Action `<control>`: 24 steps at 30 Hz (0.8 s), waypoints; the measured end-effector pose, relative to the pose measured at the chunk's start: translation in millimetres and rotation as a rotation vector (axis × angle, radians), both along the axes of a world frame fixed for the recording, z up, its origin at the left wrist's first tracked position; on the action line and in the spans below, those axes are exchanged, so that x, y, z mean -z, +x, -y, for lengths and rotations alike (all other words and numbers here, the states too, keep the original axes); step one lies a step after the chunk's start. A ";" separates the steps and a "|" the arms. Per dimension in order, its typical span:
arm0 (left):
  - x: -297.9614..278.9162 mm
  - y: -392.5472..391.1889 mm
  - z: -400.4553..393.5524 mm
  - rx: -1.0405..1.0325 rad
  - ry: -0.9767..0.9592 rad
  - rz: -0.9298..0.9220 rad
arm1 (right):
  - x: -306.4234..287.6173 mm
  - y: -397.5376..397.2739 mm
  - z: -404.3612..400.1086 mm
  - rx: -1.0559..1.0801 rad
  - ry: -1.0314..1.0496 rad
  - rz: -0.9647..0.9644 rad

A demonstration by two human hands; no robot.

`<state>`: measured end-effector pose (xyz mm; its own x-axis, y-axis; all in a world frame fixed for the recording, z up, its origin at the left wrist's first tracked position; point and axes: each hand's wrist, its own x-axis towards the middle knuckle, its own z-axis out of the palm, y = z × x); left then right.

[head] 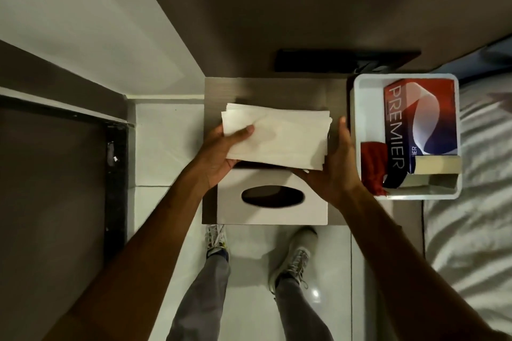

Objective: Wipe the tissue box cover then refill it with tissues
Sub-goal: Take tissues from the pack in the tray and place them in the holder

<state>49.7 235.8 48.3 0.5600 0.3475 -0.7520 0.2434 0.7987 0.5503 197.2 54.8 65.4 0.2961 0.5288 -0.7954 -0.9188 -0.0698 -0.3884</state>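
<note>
White tissue box cover sits at near edge of the surface, oval slot facing up. Just beyond it, left hand grips the left end of a stack of tissues, thumb on top; right hand cups the right end, fingers under. Right of these, white bin holds a red-and-blue tissue pack and red cloth.

- a small grey-brown wooden bedside table sat against the wall
- white plastic bin on its right side, holding a red cloth
- long black bar-shaped thing at the back, couldn't tell what
- bed with white rumpled sheets just right
- glossy white tiled floor below, plus pale sneakers
</note>
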 end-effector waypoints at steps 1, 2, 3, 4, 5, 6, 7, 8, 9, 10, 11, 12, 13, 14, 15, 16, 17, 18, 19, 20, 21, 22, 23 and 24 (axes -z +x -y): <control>3.2 1.6 0.9 0.026 0.047 -0.049 | 3.3 0.3 -4.0 -0.002 -0.050 0.018; 7.0 3.1 2.1 0.063 0.114 -0.115 | 6.9 0.6 -6.8 -0.012 -0.110 0.051; 11.5 4.9 2.5 0.110 0.201 -0.196 | 11.3 1.7 -7.8 -0.039 -0.197 0.125; 16.9 7.2 2.8 0.161 0.299 -0.276 | 17.0 3.9 -7.9 -0.086 -0.299 0.230; 22.8 9.8 3.6 0.213 0.387 -0.344 | 23.5 6.7 -7.5 -0.151 -0.391 0.349; 28.1 12.6 4.8 0.253 0.454 -0.398 | 30.2 9.4 -7.7 -0.220 -0.463 0.462; 33.4 15.5 6.4 0.271 0.502 -0.444 | 36.7 11.8 -8.2 -0.287 -0.527 0.565; 37.6 18.3 8.1 0.276 0.538 -0.488 | 42.5 13.4 -9.1 -0.346 -0.595 0.658; 40.9 20.7 9.7 0.277 0.569 -0.530 | 47.2 14.6 -10.5 -0.387 -0.671 0.747; 43.3 22.4 11.6 0.278 0.596 -0.560 | 51.7 15.6 -11.7 -0.412 -0.742 0.827; 44.1 23.6 13.3 0.275 0.621 -0.576 | 54.2 15.1 -13.1 -0.426 -0.798 0.890; 44.7 24.5 15.3 0.271 0.647 -0.585 | 56.1 13.8 -14.2 -0.439 -0.837 0.933; 44.1 25.1 17.0 0.269 0.677 -0.590 | 57.5 12.0 -15.2 -0.457 -0.859 0.959; 42.7 25.8 19.0 0.269 0.706 -0.587 | 58.9 10.8 -16.1 -0.479 -0.873 0.978; 40.9 25.8 21.0 0.271 0.734 -0.577 | 59.5 9.5 -16.6 -0.500 -0.883 0.992; 38.4 25.3 22.5 0.279 0.762 -0.565 | 59.1 8.0 -17.6 -0.512 -0.890 1.001; 36.6 24.8 24.0 0.293 0.785 -0.559 | 58.6 7.4 -18.3 -0.516 -0.895 1.008; 35.3 24.6 25.4 0.308 0.805 -0.556 | 58.4 7.4 -18.7 -0.519 -0.902 1.018; 34.1 23.8 26.2 0.322 0.826 -0.550 | 58.7 7.5 -19.0 -0.522 -0.914 1.033; 33.5 23.0 27.0 0.338 0.849 -0.541 | 58.7 7.5 -19.1 -0.525 -0.931 1.047; 33.2 22.2 27.8 0.349 0.871 -0.529 | 58.7 7.1 -18.9 -0.527 -0.946 1.058; 33.5 21.4 28.6 0.354 0.885 -0.522 | 59.1 6.7 -18.7 -0.525 -0.954 1.064; 33.8 20.3 29.3 0.352 0.889 -0.520 | 60.1 6.3 -17.9 -0.520 -0.955 1.069; 34.7 19.2 30.2 0.345 0.881 -0.522 | 61.1 6.0 -17.2 -0.518 -0.952 1.073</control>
